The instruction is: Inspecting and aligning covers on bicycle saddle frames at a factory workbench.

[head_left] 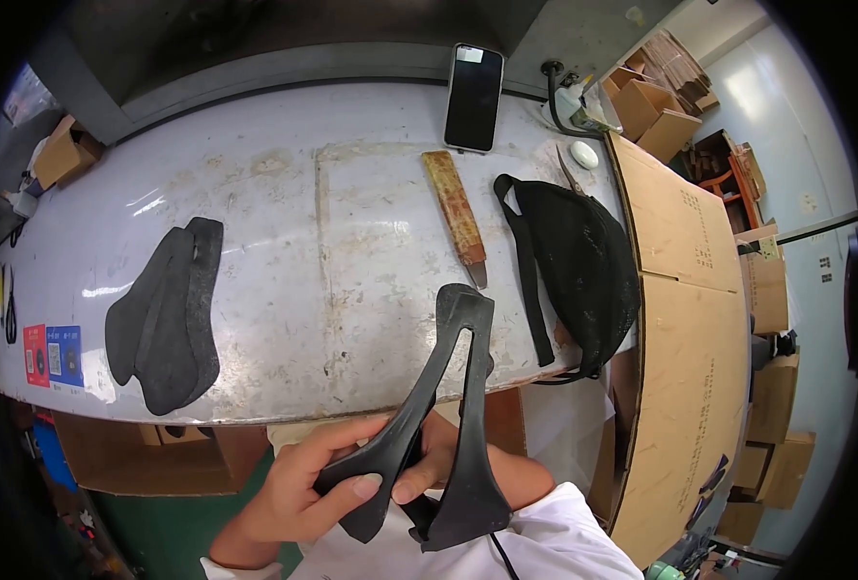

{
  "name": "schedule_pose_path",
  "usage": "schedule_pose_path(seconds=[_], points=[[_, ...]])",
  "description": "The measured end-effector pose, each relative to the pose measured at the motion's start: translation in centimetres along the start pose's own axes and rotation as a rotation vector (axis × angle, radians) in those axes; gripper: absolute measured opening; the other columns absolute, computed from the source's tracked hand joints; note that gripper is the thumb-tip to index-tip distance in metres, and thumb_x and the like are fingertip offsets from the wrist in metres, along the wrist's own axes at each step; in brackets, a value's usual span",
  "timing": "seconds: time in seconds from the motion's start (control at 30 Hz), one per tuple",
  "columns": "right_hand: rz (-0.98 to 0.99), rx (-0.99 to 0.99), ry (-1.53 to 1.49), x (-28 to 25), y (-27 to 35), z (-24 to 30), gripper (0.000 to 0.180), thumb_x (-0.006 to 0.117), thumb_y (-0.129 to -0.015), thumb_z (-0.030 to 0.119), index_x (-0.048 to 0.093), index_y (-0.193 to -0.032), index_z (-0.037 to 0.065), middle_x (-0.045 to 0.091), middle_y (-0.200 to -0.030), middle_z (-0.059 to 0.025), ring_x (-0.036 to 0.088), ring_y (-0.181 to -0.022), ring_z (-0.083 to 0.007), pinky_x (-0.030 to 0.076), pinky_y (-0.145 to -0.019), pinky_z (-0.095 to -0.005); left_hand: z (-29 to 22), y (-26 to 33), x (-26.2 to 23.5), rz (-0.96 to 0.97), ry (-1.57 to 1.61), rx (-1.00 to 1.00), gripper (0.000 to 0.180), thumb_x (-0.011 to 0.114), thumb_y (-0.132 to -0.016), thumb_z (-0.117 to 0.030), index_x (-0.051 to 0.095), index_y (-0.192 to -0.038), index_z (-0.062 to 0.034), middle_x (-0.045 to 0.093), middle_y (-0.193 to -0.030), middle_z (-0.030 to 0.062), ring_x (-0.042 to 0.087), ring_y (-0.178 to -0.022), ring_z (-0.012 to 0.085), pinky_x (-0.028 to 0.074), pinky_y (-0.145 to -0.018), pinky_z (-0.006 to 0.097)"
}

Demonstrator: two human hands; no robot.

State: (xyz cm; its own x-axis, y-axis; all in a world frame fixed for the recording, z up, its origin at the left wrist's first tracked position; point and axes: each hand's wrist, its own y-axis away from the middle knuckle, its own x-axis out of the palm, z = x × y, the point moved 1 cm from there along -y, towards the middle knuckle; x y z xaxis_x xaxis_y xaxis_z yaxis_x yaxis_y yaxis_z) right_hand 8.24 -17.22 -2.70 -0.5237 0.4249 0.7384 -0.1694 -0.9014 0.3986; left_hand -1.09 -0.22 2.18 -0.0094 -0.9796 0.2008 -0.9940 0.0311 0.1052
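Observation:
A black, forked bicycle saddle shell (472, 425) is held up at the table's front edge, its narrow nose pointing away from me and its two wings toward me. My left hand (327, 478) is closed on the left wing, with the thumb lying on top and fingers along its outer edge. Between and behind the wings is my right hand (434, 459), its thumb pressed near the inner side of the left wing; its other fingers are mostly hidden. Beyond the nose lies a knife-like tool (456, 215) with a worn, wrapped handle and short metal blade.
Black foam pads (173, 314) are stacked on the table's left. A black bag (579, 271) with a strap lies right of the tool, near scissors (571, 174) and a white oval object (583, 155). A phone (473, 101) leans at the back. Cardboard (685, 387) borders the right side.

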Motion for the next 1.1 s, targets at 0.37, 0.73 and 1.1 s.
schedule_pose_path(seconds=[0.37,0.73,1.1], points=[[0.034,-0.056,0.031,0.6,0.2,0.4,0.055,0.089,-0.066,0.017,0.066,-0.112,-0.002,0.069,-0.103,-0.0075,0.062,-0.097,-0.0149,0.048,-0.087,-0.0288,-0.1,0.2,0.3,-0.016,0.091,-0.014,0.038,0.061,-0.090,-0.002,0.051,-0.125,0.0070,0.063,-0.120,0.0207,0.062,-0.105,0.0187,0.048,-0.091,0.031],[-0.100,-0.098,-0.084,1.4,-0.1,0.2,0.097,0.050,-0.061,0.092,0.065,-0.079,-0.002,0.065,-0.079,-0.0078,0.058,-0.074,-0.0144,0.044,-0.064,-0.0307,0.0,-0.3,0.0,0.086,-0.095,0.058,0.044,0.063,-0.091,-0.004,0.052,-0.133,0.0014,0.071,-0.093,0.0106,0.066,-0.080,0.0117,0.051,-0.069,0.025],[-0.044,-0.165,-0.140,1.0,0.8,0.8,0.070,0.087,-0.067,0.015,0.055,-0.126,-0.003,0.063,-0.117,-0.0097,0.059,-0.105,-0.0153,0.047,-0.091,-0.0290,0.2,-0.9,0.3,0.086,-0.023,0.179,0.061,0.068,-0.086,-0.001,0.042,-0.141,0.0057,0.064,-0.121,0.0184,0.065,-0.098,0.0156,0.050,-0.084,0.026]])
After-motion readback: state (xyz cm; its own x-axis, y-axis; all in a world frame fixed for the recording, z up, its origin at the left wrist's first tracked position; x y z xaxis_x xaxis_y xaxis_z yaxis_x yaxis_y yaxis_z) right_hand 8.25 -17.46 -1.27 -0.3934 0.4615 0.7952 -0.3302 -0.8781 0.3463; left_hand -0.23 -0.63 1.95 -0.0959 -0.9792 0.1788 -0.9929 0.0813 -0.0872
